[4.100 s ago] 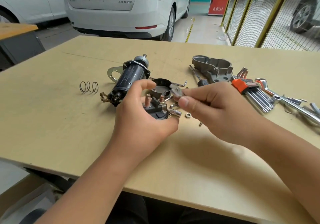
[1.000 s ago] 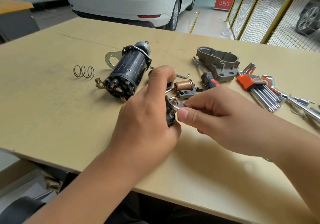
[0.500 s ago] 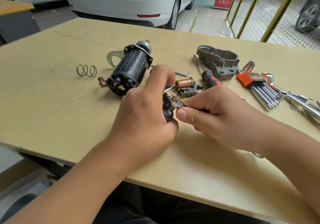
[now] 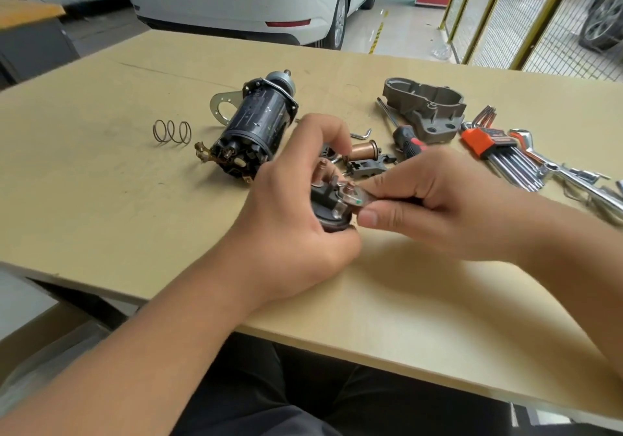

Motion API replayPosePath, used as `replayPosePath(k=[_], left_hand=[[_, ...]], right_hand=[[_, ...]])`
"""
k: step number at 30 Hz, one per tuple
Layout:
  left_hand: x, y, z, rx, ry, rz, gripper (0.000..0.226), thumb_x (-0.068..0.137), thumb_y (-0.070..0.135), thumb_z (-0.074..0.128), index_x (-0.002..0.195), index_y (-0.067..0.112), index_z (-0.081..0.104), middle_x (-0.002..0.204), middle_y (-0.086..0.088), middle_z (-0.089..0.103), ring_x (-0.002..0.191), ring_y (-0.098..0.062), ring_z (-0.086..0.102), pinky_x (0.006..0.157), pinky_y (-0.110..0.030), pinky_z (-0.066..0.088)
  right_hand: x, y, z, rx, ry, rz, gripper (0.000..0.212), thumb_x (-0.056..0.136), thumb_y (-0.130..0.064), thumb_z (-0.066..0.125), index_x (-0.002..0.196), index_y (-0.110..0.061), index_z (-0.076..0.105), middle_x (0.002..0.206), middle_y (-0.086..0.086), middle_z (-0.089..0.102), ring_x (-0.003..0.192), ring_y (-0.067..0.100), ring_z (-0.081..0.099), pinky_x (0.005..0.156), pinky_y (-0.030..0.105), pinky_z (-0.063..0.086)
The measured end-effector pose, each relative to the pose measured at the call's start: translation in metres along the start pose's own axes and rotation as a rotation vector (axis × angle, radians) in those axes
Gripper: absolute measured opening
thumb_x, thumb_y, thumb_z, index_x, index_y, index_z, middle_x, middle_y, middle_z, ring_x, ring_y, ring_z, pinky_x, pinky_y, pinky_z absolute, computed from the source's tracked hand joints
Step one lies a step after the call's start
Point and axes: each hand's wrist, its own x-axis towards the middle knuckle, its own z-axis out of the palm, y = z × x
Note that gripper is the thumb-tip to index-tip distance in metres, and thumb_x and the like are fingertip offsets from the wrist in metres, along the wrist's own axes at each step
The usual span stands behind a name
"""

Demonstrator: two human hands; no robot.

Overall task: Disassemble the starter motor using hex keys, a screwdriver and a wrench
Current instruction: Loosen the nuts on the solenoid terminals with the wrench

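Observation:
My left hand (image 4: pixel 290 219) grips a black solenoid cap (image 4: pixel 328 204) with copper terminal studs, held just above the table's middle. My right hand (image 4: pixel 435 206) pinches a small wrench (image 4: pixel 354 199) whose head sits on one of the studs. The black starter motor body (image 4: pixel 253 128) lies on its side behind my left hand. Beyond my hands lie a copper plunger (image 4: pixel 364 149) and a grey fork lever (image 4: pixel 367 166).
A coil spring (image 4: pixel 172 132) lies at the left. A grey cast housing (image 4: pixel 426 108), a red-and-black screwdriver (image 4: pixel 404 138), an orange hex key set (image 4: pixel 499 152) and chrome wrenches (image 4: pixel 573 179) lie at the right. A loose hex key (image 4: pixel 361 134) lies behind. The table edge (image 4: pixel 135 297) runs near me.
The cap has tilted so its studs face up more. My right hand with the wrench has shifted slightly on the stud. The view has moved a little closer.

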Motion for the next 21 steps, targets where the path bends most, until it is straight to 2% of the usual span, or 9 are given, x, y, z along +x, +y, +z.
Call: replayPosePath(k=[2,5,9,11,13,15,16,19,21], left_hand=[[0.0,0.0,0.002,0.072,0.033,0.023,0.065,0.064,0.01,0.076,0.115,0.032,0.043,0.077,-0.001,0.063,0.061,-0.02,0.062,0.053,-0.034,0.051],[0.002,0.0,0.005,0.019,0.02,-0.001,0.07,0.065,0.014,0.077,0.12,0.036,0.04,0.081,0.005,0.064,0.064,-0.017,0.062,0.055,-0.021,0.048],[0.003,0.0,0.006,0.005,0.02,-0.023,0.073,0.065,0.018,0.077,0.123,0.041,0.038,0.085,0.009,0.064,0.068,-0.014,0.064,0.058,-0.015,0.047],[0.004,0.0,0.007,-0.003,0.012,-0.043,0.08,0.065,0.013,0.079,0.124,0.046,0.036,0.085,0.008,0.065,0.071,-0.014,0.067,0.061,-0.017,0.05],[0.004,0.0,0.006,-0.03,0.004,-0.067,0.086,0.064,0.01,0.082,0.123,0.051,0.035,0.088,0.004,0.069,0.076,-0.017,0.07,0.067,-0.021,0.055],[0.004,0.0,0.006,-0.041,-0.011,-0.082,0.088,0.064,0.01,0.084,0.123,0.051,0.034,0.09,0.002,0.07,0.08,-0.019,0.071,0.072,-0.024,0.057],[0.003,0.0,0.006,-0.038,-0.023,-0.083,0.089,0.064,0.011,0.085,0.124,0.051,0.033,0.092,0.003,0.07,0.082,-0.02,0.071,0.074,-0.024,0.057],[0.003,0.002,0.008,-0.04,-0.053,-0.091,0.095,0.062,0.017,0.088,0.129,0.054,0.031,0.098,0.007,0.071,0.083,-0.018,0.072,0.076,-0.024,0.057],[0.003,0.002,0.008,-0.071,-0.066,-0.091,0.1,0.063,0.016,0.088,0.136,0.053,0.03,0.1,0.004,0.071,0.084,-0.02,0.073,0.078,-0.033,0.06]], right_hand=[[0.0,0.003,-0.001,0.004,0.013,-0.001,0.04,0.099,-0.025,0.059,0.07,0.002,0.06,0.057,-0.002,0.033,0.055,0.007,0.027,0.052,0.014,0.024],[-0.002,0.007,0.001,0.025,0.017,0.005,0.037,0.097,-0.027,0.061,0.069,-0.004,0.059,0.056,-0.004,0.032,0.053,0.007,0.027,0.05,0.017,0.022],[-0.002,0.014,0.002,0.266,0.05,0.089,0.042,0.09,-0.032,0.069,0.07,0.003,0.058,0.057,0.009,0.038,0.052,0.013,0.03,0.048,0.023,0.024],[-0.003,0.016,0.002,0.325,0.104,0.088,0.041,0.088,-0.03,0.071,0.07,0.004,0.057,0.056,0.0,0.038,0.052,0.008,0.031,0.049,0.02,0.025],[-0.004,0.018,-0.002,0.345,0.201,0.086,0.033,0.087,-0.03,0.072,0.066,-0.008,0.059,0.055,-0.005,0.037,0.05,0.005,0.033,0.048,0.017,0.027],[-0.004,0.019,-0.005,0.318,0.31,0.107,0.03,0.087,-0.032,0.073,0.061,-0.026,0.059,0.052,-0.005,0.041,0.049,0.007,0.037,0.046,0.024,0.03],[-0.004,0.019,-0.005,0.304,0.346,0.109,0.033,0.088,-0.033,0.073,0.059,-0.03,0.058,0.052,-0.002,0.04,0.048,0.009,0.037,0.046,0.026,0.03],[-0.001,0.011,0.003,0.297,0.368,0.062,0.029,0.086,-0.03,0.076,0.064,-0.024,0.057,0.055,0.001,0.039,0.051,0.011,0.032,0.048,0.026,0.026],[0.002,0.006,0.01,0.277,0.344,0.043,0.022,0.084,-0.026,0.078,0.074,-0.013,0.063,0.058,0.008,0.044,0.052,0.015,0.034,0.049,0.028,0.027]])
